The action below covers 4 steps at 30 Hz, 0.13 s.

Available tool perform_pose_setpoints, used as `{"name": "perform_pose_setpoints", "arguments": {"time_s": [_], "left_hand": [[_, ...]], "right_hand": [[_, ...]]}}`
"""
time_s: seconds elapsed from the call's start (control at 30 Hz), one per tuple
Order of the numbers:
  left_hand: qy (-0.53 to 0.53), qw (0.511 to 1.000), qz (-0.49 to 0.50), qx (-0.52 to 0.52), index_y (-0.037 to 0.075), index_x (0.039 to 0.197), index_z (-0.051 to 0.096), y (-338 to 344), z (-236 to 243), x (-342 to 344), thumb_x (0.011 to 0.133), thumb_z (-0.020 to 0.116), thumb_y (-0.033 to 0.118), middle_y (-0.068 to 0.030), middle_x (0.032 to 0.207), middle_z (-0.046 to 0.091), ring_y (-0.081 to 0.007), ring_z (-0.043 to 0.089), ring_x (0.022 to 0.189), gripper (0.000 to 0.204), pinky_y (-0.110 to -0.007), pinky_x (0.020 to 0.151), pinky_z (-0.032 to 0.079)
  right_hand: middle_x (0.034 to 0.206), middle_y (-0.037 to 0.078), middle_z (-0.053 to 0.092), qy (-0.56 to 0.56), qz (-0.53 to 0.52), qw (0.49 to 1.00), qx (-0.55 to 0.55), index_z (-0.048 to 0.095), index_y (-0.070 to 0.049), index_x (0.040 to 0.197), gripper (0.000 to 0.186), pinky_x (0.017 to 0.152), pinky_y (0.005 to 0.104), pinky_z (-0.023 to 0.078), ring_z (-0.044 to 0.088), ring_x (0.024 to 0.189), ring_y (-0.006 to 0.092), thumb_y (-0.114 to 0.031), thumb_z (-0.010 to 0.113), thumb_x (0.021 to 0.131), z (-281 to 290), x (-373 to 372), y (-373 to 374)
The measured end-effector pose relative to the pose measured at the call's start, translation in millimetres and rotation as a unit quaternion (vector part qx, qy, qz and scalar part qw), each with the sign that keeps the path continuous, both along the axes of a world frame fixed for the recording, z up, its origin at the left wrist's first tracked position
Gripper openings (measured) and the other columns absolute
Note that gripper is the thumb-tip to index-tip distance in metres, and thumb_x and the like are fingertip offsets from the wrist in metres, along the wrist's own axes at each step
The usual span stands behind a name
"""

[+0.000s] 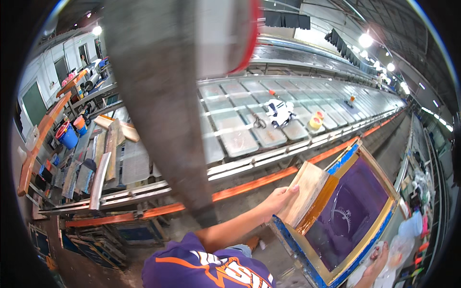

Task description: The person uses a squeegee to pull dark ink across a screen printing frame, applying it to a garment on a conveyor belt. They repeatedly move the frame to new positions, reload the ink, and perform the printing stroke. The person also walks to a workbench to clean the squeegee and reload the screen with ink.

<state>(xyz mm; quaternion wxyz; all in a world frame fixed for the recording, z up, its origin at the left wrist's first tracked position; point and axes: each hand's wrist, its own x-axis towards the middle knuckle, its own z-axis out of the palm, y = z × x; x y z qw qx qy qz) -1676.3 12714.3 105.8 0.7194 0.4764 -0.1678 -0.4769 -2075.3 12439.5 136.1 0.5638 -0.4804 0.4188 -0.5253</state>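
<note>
A squeegee with a pale wooden handle (307, 189) and an amber blade rests along the left side of a screen-printing frame (353, 273). My left hand (282, 199) is closed around the squeegee's handle. The frame is wooden with blue-edged borders, and it is tilted. Its dark purple mesh (357, 197) carries a small pale crescent-shaped design. Just outside the frame's lower right edge is my right hand (377, 261), its fingers curled beside clear plastic. What those fingers hold, if anything, I cannot make out.
A long printing table (235, 137) crosses the view, bearing a black-and-white cloth (280, 113) and a yellow tape roll (316, 121). A blurred grey post (158, 96) stands close in front. Wooden squeegees (113, 149) lie at left near a blue bucket (67, 135). Plastic bags and cups (410, 225) crowd the right.
</note>
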Motion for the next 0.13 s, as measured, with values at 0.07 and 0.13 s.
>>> {"name": "perform_pose_setpoints", "arguments": {"time_s": [0.07, 0.13], "left_hand": [[0.005, 1.0, 0.0, -0.001, 0.005, 0.118, 0.062, -50, 1, 17, 0.099, 0.055, 0.06, -0.0059, 0.105, 0.068, -0.0132, 0.066, 0.093, 0.058, -0.031, 0.079, 0.054], [0.008, 1.0, -0.002, 0.0, 0.005, 0.119, 0.062, -98, 6, 31, 0.099, 0.056, 0.06, -0.0059, 0.105, 0.068, -0.0134, 0.066, 0.093, 0.058, -0.031, 0.079, 0.054]], "right_hand": [[0.088, -0.001, 0.057, 0.01, -0.021, 1.0, 0.014, 0.058, -0.011, 0.132, 0.039, 0.057, 0.0199, 0.034, 0.045, 0.063, 0.0039, -0.031, 0.063, 0.099, 6, 18, -42], [0.09, -0.001, 0.058, 0.009, -0.024, 1.0, 0.014, 0.057, -0.011, 0.134, 0.043, 0.058, 0.0197, 0.036, 0.046, 0.064, 0.0038, -0.035, 0.064, 0.098, 12, 35, -89]]}}
